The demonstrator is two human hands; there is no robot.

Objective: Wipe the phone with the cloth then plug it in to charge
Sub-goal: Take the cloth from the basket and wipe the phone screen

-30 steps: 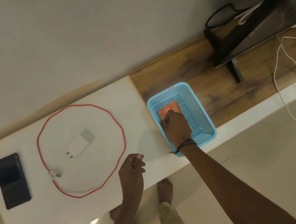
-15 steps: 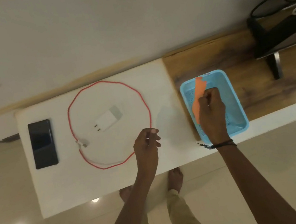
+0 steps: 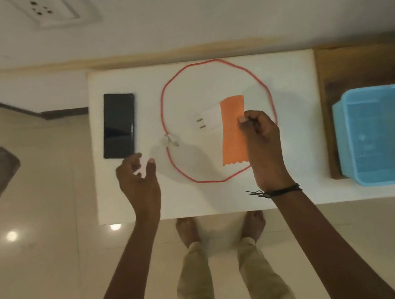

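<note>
No text, label, brand, number or sign could be read anywhere. The phone (image 3: pixel 119 125) left of the fingers had a dark, blank screen, and the charger adapter (image 3: pixel 208 121) showed no legible marking.

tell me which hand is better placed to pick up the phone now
Left. The left hand is open and empty just below the phone, while the right hand is farther off, pinching the orange cloth.

Dim warm light; motion blur; lamp glare on floor (image 3: pixel 12 236)
</note>
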